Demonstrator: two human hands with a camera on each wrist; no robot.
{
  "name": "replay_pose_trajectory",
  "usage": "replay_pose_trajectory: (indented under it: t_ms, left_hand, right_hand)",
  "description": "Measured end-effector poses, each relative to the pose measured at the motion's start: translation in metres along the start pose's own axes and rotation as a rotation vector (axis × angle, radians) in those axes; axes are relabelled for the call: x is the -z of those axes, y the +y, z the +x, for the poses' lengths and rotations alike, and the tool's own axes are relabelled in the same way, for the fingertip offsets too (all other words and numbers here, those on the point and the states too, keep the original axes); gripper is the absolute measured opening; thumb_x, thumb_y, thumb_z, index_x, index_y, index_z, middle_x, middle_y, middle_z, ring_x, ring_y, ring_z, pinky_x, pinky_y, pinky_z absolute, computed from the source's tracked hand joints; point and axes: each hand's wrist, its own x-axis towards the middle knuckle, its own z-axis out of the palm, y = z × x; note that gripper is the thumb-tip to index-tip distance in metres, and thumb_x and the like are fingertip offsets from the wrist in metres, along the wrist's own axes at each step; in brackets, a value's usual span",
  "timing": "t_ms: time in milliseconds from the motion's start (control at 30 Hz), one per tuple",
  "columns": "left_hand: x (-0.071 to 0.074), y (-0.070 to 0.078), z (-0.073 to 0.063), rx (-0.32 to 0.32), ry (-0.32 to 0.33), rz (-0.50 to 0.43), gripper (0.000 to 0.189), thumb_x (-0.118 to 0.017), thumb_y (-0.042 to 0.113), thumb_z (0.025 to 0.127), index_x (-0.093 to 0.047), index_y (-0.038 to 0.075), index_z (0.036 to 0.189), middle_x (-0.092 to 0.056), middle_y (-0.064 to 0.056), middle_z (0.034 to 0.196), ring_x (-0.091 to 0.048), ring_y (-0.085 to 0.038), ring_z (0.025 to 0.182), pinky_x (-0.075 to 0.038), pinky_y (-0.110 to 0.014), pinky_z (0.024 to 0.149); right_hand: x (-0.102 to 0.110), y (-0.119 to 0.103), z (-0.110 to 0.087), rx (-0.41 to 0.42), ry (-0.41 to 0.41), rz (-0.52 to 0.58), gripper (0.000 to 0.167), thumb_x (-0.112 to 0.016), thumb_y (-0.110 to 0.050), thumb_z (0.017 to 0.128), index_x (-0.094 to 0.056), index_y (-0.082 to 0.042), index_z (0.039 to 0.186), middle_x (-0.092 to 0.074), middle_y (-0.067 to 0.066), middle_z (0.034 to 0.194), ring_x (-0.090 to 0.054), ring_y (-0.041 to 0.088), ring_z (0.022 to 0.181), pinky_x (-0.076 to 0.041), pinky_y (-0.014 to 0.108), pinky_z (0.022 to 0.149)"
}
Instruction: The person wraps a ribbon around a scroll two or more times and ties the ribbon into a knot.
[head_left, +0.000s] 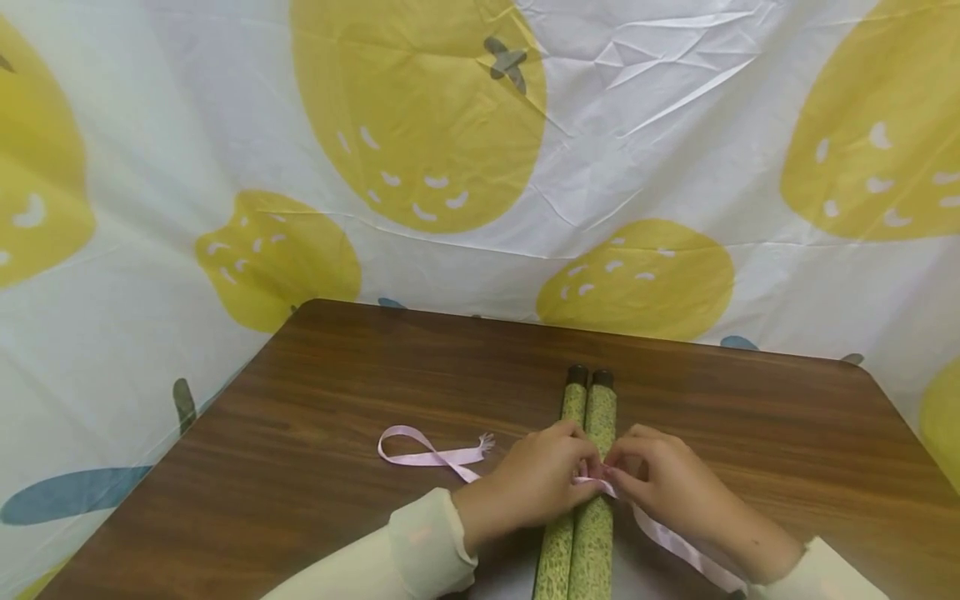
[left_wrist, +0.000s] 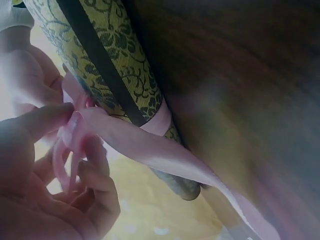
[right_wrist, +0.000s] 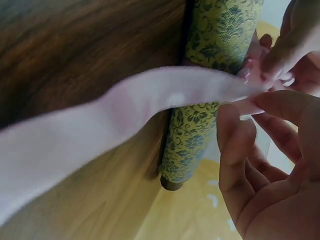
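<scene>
Two brocade-covered scroll rolls (head_left: pixel 600 421), yellow-green with dark floral patterning and black end caps, lie side by side, pointing away from me. Pink ribbon (left_wrist: pixel 155 150) passes round them, with a gathered loop at the front in the left wrist view. My left hand (head_left: pixel 543 471) lies over the left roll and pinches the loop between thumb and fingers. From the right, my right hand (head_left: pixel 671 475) pinches the ribbon close to the left fingertips. One ribbon tail (right_wrist: pixel 135 100) trails off past the right hand. The fingers partly hide the crossing of the ribbon.
The dark wood-grain table (head_left: pixel 315 417) carries everything. Left of the hands, the other ribbon tail (head_left: pixel 461 457) curls in a loop with a frayed end. A white curtain (head_left: pixel 450 267) printed with yellow lemons hangs behind the table's far edge.
</scene>
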Motion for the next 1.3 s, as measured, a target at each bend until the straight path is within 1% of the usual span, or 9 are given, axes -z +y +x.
replay_pose_trajectory:
  t_ms: [167, 367, 533, 767, 833, 933, 1000, 1133, 1300]
  left_hand:
    - [0.000, -0.001, 0.005, 0.048, 0.015, -0.062, 0.007, -0.077, 0.026, 0.087, -0.073, 0.021, 0.084, -0.069, 0.010, 0.086, -0.059, 0.001, 0.072, -0.047, -0.016, 0.066]
    - [-0.001, -0.003, 0.006, 0.063, 0.047, -0.128, 0.009, -0.077, 0.015, 0.085, -0.071, 0.020, 0.081, -0.071, 0.010, 0.080, -0.059, 0.004, 0.070, -0.047, -0.013, 0.066]
    - [-0.004, -0.004, 0.005, 0.046, 0.060, -0.111, 0.016, -0.077, 0.012, 0.082, -0.064, 0.021, 0.082, -0.068, 0.011, 0.079, -0.056, 0.004, 0.069, -0.045, -0.013, 0.064]
    - [-0.004, -0.005, 0.006, 0.022, 0.091, -0.092, 0.026, -0.076, 0.005, 0.077, -0.061, 0.019, 0.093, -0.060, 0.012, 0.073, -0.051, 0.003, 0.063, -0.041, -0.014, 0.059]
    - [-0.004, -0.006, 0.005, 0.011, 0.099, -0.091, 0.025, -0.077, 0.005, 0.076, -0.061, 0.019, 0.089, -0.058, 0.012, 0.073, -0.049, 0.002, 0.063, -0.039, -0.013, 0.058]
    - [-0.004, -0.006, 0.005, -0.010, 0.114, -0.080, 0.024, -0.079, 0.007, 0.076, -0.060, 0.020, 0.081, -0.057, 0.012, 0.074, -0.049, 0.002, 0.066, -0.038, -0.012, 0.060]
    - [-0.004, -0.007, 0.005, -0.022, 0.120, -0.071, 0.024, -0.080, 0.009, 0.077, -0.059, 0.020, 0.077, -0.058, 0.012, 0.075, -0.049, 0.002, 0.067, -0.038, -0.011, 0.061]
    - [-0.004, -0.007, 0.004, -0.041, 0.124, -0.072, 0.022, -0.081, 0.012, 0.078, -0.060, 0.020, 0.077, -0.060, 0.012, 0.076, -0.050, 0.003, 0.069, -0.039, -0.009, 0.063]
    - [0.001, -0.008, -0.001, -0.036, 0.070, -0.209, 0.011, -0.077, 0.010, 0.085, -0.070, 0.016, 0.090, -0.072, 0.006, 0.090, -0.062, 0.006, 0.077, -0.046, -0.004, 0.070]
  right_hand:
    - [0.001, -0.005, -0.002, -0.048, -0.025, 0.095, 0.004, -0.072, -0.022, 0.092, -0.072, -0.018, 0.090, -0.069, -0.006, 0.091, -0.051, -0.002, 0.057, -0.048, 0.021, 0.054]
    - [0.000, -0.008, -0.005, -0.097, -0.050, 0.178, 0.005, -0.070, -0.021, 0.094, -0.071, -0.016, 0.094, -0.069, -0.006, 0.078, -0.052, 0.000, 0.049, -0.048, 0.023, 0.047]
    - [0.000, -0.008, -0.008, -0.115, -0.094, 0.284, 0.010, -0.069, -0.022, 0.094, -0.070, -0.013, 0.096, -0.071, -0.003, 0.079, -0.060, 0.004, 0.057, -0.052, 0.025, 0.048]
    - [-0.004, -0.007, -0.012, -0.051, -0.110, 0.396, 0.009, -0.064, -0.009, 0.094, -0.073, -0.010, 0.097, -0.069, 0.003, 0.091, -0.063, 0.002, 0.072, -0.055, 0.026, 0.053]
    - [-0.005, -0.007, -0.011, -0.085, -0.115, 0.441, 0.009, -0.063, -0.009, 0.095, -0.072, -0.007, 0.097, -0.068, 0.004, 0.090, -0.064, 0.004, 0.073, -0.055, 0.027, 0.055]
    - [-0.009, -0.008, -0.009, -0.175, -0.112, 0.510, 0.013, -0.063, -0.009, 0.095, -0.064, 0.000, 0.105, -0.068, 0.008, 0.084, -0.064, 0.009, 0.067, -0.056, 0.029, 0.055]
    - [-0.011, -0.009, -0.008, -0.238, -0.104, 0.502, 0.021, -0.067, -0.014, 0.094, -0.061, 0.000, 0.109, -0.067, 0.007, 0.079, -0.064, 0.011, 0.063, -0.056, 0.029, 0.055]
    - [-0.014, -0.010, -0.007, -0.263, -0.081, 0.408, 0.024, -0.071, -0.023, 0.093, -0.068, -0.003, 0.107, -0.067, 0.002, 0.075, -0.061, 0.007, 0.062, -0.054, 0.026, 0.055]
    - [-0.014, -0.011, -0.006, -0.256, -0.061, 0.370, 0.014, -0.070, -0.023, 0.094, -0.071, -0.008, 0.091, -0.068, 0.000, 0.074, -0.060, 0.003, 0.062, -0.052, 0.023, 0.051]
